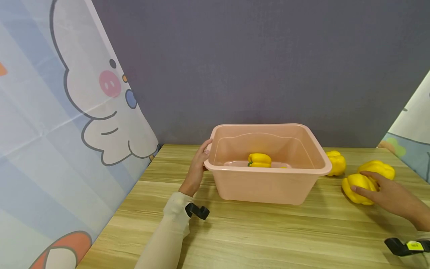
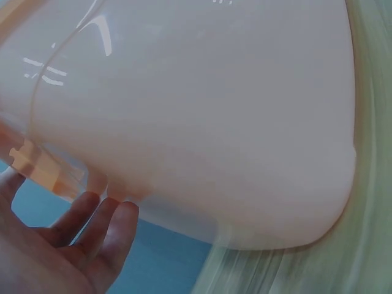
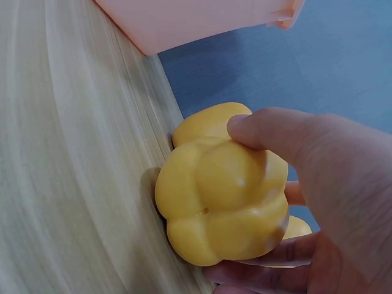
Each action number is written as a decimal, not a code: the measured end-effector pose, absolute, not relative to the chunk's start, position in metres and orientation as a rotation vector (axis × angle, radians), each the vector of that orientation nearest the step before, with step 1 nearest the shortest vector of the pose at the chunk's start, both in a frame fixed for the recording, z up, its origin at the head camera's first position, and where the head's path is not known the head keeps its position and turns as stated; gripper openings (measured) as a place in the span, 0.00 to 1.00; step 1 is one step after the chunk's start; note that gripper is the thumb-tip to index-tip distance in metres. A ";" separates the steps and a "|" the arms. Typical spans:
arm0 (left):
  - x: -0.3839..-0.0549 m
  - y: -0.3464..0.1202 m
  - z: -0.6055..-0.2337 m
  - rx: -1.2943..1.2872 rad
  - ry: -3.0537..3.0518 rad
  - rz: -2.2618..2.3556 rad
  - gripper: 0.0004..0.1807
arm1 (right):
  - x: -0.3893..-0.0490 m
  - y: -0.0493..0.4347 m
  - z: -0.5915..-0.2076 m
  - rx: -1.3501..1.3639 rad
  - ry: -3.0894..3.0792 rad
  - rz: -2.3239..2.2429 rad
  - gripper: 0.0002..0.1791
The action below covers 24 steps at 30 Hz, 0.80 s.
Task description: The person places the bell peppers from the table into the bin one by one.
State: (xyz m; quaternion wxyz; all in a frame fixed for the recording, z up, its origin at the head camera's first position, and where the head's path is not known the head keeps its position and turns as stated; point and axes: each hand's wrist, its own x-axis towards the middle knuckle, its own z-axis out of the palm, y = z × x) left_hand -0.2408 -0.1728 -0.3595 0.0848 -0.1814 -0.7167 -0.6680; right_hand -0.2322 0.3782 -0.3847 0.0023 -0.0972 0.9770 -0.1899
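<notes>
A pink plastic tub [image 1: 262,186] stands on the table, its left rim held by my left hand [image 1: 196,172]. In the left wrist view, the fingers [image 2: 119,229] of that hand curl under the rim handle. Off to the right, my right hand [image 1: 396,194] grips a yellow bell pepper [image 1: 357,181]. The right wrist view shows the thumb over the near side of this pepper [image 3: 214,196] and fingers round its other side, low over the wood. Inside the tub lies a yellow bell pepper [image 1: 260,158] with a green stem; a second bit of yellow peeks over the front rim.
Behind the held pepper sits another yellow bell pepper [image 1: 377,167]. One more yellow pepper [image 1: 337,163] is beside the tub's right end, partly hidden by it. A dark grey wall panel [image 1: 268,74] rises behind the wooden table [image 1: 255,235], with a cartoon-printed sheet [image 1: 84,149] on the left.
</notes>
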 end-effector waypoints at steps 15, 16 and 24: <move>-0.246 -0.169 -0.366 -0.539 -2.098 -1.959 0.32 | -0.233 0.380 -0.385 -0.294 3.070 -0.588 0.46; -0.246 -0.169 -0.366 -0.550 -2.102 -1.952 0.32 | -0.233 0.380 -0.386 -0.291 3.069 -0.587 0.46; -0.247 -0.170 -0.364 -0.598 -2.109 -1.939 0.30 | -0.235 0.382 -0.388 -0.278 3.068 -0.587 0.46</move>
